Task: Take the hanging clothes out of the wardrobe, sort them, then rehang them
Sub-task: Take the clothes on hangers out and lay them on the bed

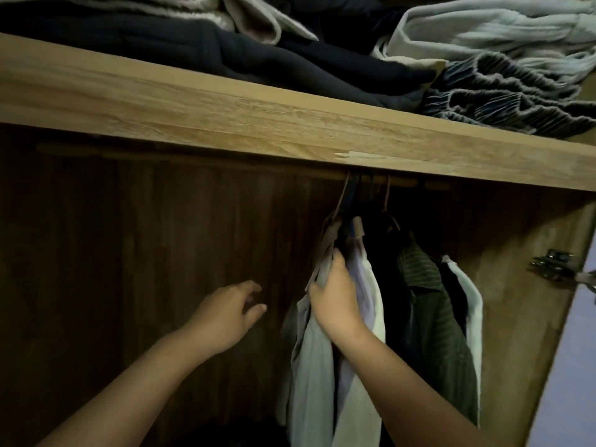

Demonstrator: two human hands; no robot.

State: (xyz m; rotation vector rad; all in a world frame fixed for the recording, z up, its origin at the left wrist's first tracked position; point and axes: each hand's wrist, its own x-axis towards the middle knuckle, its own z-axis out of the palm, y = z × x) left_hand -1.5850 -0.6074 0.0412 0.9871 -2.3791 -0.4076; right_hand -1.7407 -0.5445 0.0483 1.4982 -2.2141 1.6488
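Several garments hang bunched at the right end of the wooden rail (435,185) under the shelf. My right hand (335,298) grips the shoulder of the leftmost pale grey shirt (309,382), next to a white shirt (364,285). Behind them hang a dark garment (387,259), a green striped shirt (432,311) and another white garment (471,311). My left hand (225,317) hovers in the bare left part of the wardrobe, fingers loosely spread, holding nothing. The hanger hooks (345,195) sit on the rail.
A wooden shelf (258,124) runs across above the rail, piled with folded dark clothes (225,50) and pale and striped fabrics (500,37). The wardrobe side panel (529,285) with a metal hinge (554,262) stands at the right. The dark back panel (145,253) fills the left.
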